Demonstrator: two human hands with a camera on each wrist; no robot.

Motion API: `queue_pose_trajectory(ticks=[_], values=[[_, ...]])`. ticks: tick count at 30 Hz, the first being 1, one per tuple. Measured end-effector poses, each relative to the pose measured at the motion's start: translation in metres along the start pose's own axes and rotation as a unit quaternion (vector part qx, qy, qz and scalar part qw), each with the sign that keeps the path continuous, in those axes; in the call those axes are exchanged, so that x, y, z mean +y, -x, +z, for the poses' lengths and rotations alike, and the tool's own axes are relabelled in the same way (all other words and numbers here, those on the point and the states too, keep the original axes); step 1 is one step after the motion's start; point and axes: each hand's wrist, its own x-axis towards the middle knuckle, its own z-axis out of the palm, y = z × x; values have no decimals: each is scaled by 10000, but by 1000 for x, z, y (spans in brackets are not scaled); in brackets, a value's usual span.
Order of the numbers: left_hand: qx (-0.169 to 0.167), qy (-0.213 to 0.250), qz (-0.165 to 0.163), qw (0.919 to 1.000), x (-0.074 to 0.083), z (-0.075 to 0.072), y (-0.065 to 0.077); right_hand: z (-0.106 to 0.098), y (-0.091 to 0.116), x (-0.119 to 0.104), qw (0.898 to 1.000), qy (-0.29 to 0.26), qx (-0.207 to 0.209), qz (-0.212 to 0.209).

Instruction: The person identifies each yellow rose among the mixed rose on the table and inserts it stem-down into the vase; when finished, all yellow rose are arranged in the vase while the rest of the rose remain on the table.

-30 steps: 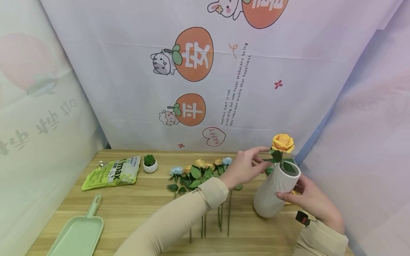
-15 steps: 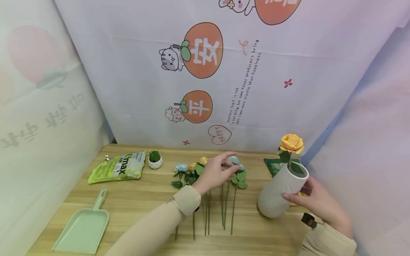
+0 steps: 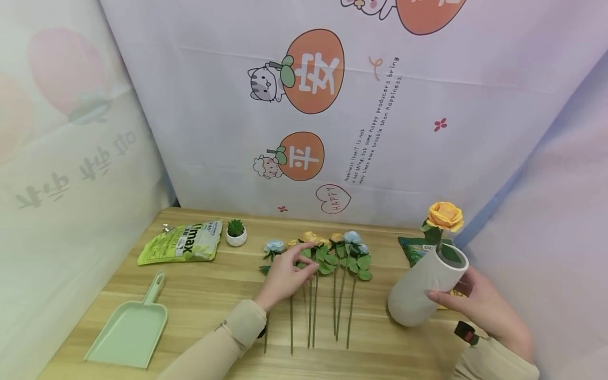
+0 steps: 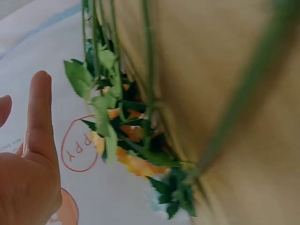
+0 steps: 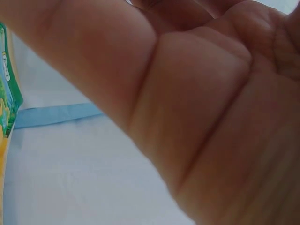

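A tilted white vase (image 3: 420,295) stands at the right of the table in the head view. One yellow rose (image 3: 445,216) rises from its mouth. My right hand (image 3: 491,306) grips the vase from the right side, thumb across its front. My left hand (image 3: 287,274) hovers over the left part of a row of loose artificial flowers, fingers extended and holding nothing. Among them are a blue flower (image 3: 274,246), yellow roses (image 3: 313,238) and another blue flower (image 3: 352,237), stems toward me. The left wrist view has the hand (image 4: 35,154) apart from the stems. The right wrist view is mostly palm.
A light green dustpan (image 3: 130,332) lies at the left. Behind it are a green snack-like bag (image 3: 185,244) and a small potted succulent (image 3: 236,233). A dark green packet (image 3: 414,248) lies behind the vase. Printed cloth walls (image 3: 214,132) enclose the table.
My left hand has moved left from beside the rose in the vase to above the loose flowers. The right hand keeps its hold on the vase. The head view has shifted slightly.
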Motion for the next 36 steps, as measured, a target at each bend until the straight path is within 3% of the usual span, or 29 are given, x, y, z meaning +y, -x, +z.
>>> queue_pose_trajectory(ticks=[6, 13, 21, 36], values=[[-25, -84, -92, 9999, -13, -4, 10, -1, -1, -3, 9999, 132, 9, -75], [-145, -343, -124, 9992, -21, -5, 13, -1, 0, 0, 9998, 145, 44, -102], [-403, -1165, -258, 9920, -23, -4, 12, -1, 1, 0, 9998, 79, 43, -164], [-905, -1339, -447, 9858, -26, 2, 7, 0, 1, 6, 9996, -130, 33, -268]])
